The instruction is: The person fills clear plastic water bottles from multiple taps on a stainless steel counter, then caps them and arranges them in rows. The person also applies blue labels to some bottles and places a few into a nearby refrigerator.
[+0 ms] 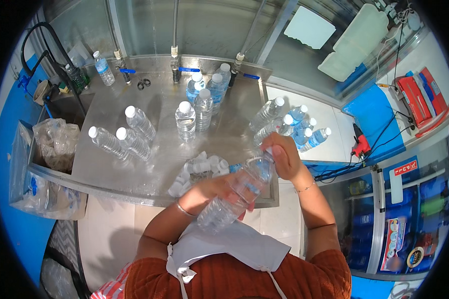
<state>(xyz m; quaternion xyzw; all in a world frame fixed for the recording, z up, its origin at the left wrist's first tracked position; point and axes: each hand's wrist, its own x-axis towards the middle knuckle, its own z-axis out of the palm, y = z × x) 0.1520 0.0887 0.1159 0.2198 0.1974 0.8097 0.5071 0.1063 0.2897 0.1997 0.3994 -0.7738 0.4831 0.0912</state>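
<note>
A clear plastic bottle (219, 215) lies tilted across my chest, its neck up to the right. Around its middle, my left hand (213, 185) grips the body, some fingers blurred behind the plastic. At the neck my right hand (284, 155) closes over the white cap, which is mostly hidden. Just beyond my left forearm is a heap of loose white caps (204, 166) on the steel counter (164, 172). Three white-capped bottles (134, 144) stand at the left of the counter, and several more bottles (185, 121) are grouped near its middle.
Steel pipes with blue-handled valves (189, 70) come down at the counter's back. At left, a plastic bag (57, 144) sits in the sink. Small and large bottles (316, 139) crowd the right side. A red glue gun (361, 145) and cables hang at the right.
</note>
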